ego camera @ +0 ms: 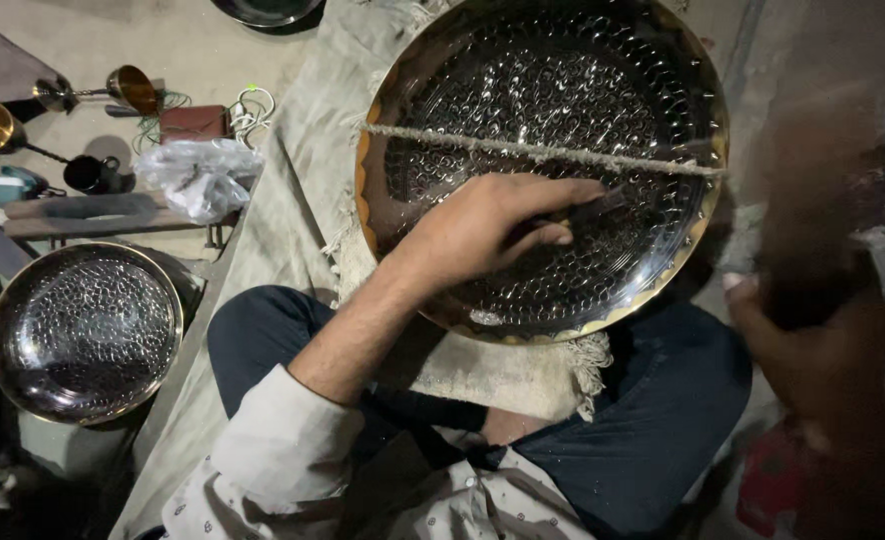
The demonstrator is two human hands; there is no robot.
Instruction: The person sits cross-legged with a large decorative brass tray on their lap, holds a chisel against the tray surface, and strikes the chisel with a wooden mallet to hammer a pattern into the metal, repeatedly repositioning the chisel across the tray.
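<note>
Fingers [548, 222] of the left hand [483, 230] pinch a dark punch [603, 203], its tip set against the inside of the hammered brass tray [548, 160]; the low grip seems to steady the tool on one spot of the dimpled pattern. The tray leans toward the person, propped on a folded cloth [483, 365] over the crossed legs, which brings the work face up to the hand. Beyond the fingers, a cord [543, 150] stretches across the tray, perhaps as a guide line. To the right, raised and blurred, the right hand [813, 350] grips a dark handle, likely a hammer [813, 250]. Far left of the forearm sits a smaller hammered bowl [83, 330], with a plastic bag [198, 175] and ladles [103, 90] beyond.
</note>
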